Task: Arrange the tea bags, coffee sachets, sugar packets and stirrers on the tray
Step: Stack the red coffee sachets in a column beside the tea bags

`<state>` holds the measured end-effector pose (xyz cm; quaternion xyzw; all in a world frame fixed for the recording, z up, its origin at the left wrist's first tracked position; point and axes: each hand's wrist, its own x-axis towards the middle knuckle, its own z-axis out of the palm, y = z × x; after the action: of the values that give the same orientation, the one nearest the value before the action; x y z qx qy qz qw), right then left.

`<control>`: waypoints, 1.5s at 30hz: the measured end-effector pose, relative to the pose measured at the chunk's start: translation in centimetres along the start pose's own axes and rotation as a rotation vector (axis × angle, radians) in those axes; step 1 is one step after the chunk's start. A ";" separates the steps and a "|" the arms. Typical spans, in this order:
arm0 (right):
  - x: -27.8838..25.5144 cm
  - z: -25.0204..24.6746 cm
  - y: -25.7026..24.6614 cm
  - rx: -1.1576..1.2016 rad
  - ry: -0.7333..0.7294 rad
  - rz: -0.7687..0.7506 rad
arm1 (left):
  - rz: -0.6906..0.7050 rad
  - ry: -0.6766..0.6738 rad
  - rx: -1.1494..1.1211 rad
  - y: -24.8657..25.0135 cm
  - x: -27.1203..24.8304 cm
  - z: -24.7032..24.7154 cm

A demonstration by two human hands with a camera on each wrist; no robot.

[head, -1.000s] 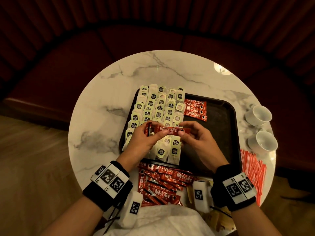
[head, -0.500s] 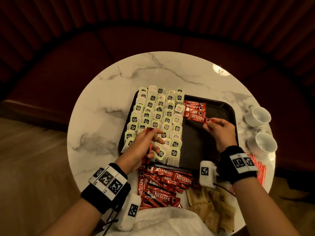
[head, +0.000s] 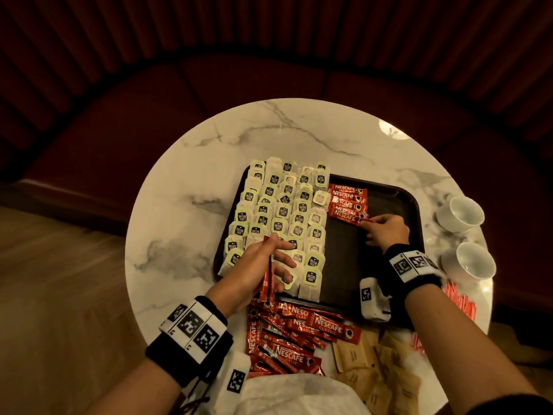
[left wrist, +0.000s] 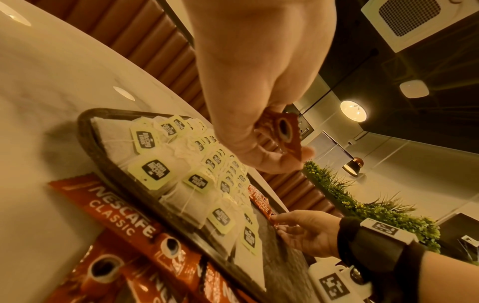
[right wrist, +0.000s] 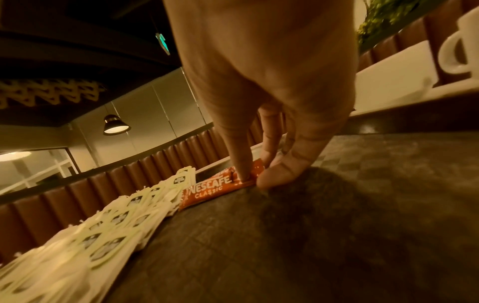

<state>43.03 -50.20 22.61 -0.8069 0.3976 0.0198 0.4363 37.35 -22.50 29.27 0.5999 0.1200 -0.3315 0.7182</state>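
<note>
A black tray (head: 398, 202) lies on the round marble table. Rows of tea bags (head: 278, 217) fill its left part. Beside them lies a short row of red coffee sachets (head: 347, 199). My right hand (head: 369, 223) pinches the right end of the nearest sachet (right wrist: 215, 187), which lies flat on the tray; the index finger (right wrist: 242, 164) presses its top. My left hand (head: 269, 259) hovers over the near tea bags and grips a few red sachets (head: 267, 274) upright, their end (left wrist: 285, 133) sticking out past the thumb.
Loose coffee sachets (head: 299, 333) are heaped on the table in front of the tray, with brown sugar packets (head: 368, 360) to their right. Red stirrers (head: 457, 298) lie at the right edge. Two white cups (head: 460, 214) stand right of the tray. The tray's right half is bare.
Both hands held sachets together over the tea bags. The right hand then carried one sachet away to the red row and laid it down. The left hand stayed, keeping the others.
</note>
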 end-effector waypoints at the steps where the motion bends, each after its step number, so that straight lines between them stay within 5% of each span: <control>1: 0.1 0.1 0.0 -0.011 -0.001 0.009 | 0.002 0.002 -0.003 0.0 0.0 0.1; 12: 0.7 0.2 -0.7 -0.051 -0.008 0.001 | 0.075 0.095 0.292 -0.1 -0.1 -0.1; 17: -2.6 -0.3 -2.3 -0.116 0.071 -0.189 | 0.157 0.081 0.180 0.0 -0.2 -0.3; 19: -6.1 -0.4 -3.5 -0.045 -0.061 -0.288 | 0.190 0.067 0.109 -0.1 -0.1 -0.2; 24: -14.3 -0.6 -5.0 0.017 -0.685 -0.368 | 0.278 0.132 -0.007 -0.4 0.1 0.2; 27: -15.9 -0.5 -4.1 0.060 -0.840 -0.315 | 0.333 0.190 0.000 -0.3 0.2 0.2; 35: -15.5 -1.6 -4.4 0.364 -0.681 -0.241 | 0.484 0.356 0.182 -0.6 0.5 -0.7; 41: -15.7 -1.9 -5.5 0.416 -0.817 -0.328 | 0.470 0.018 0.435 -0.2 -0.4 0.3; 45: -15.8 -1.7 -5.7 0.491 -0.829 -0.314 | 0.440 0.031 0.307 -0.1 -0.6 0.8</control>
<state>35.46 -39.87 33.59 -0.6549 0.0576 0.1786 0.7321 36.69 -23.06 29.69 0.7186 -0.0541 -0.1727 0.6715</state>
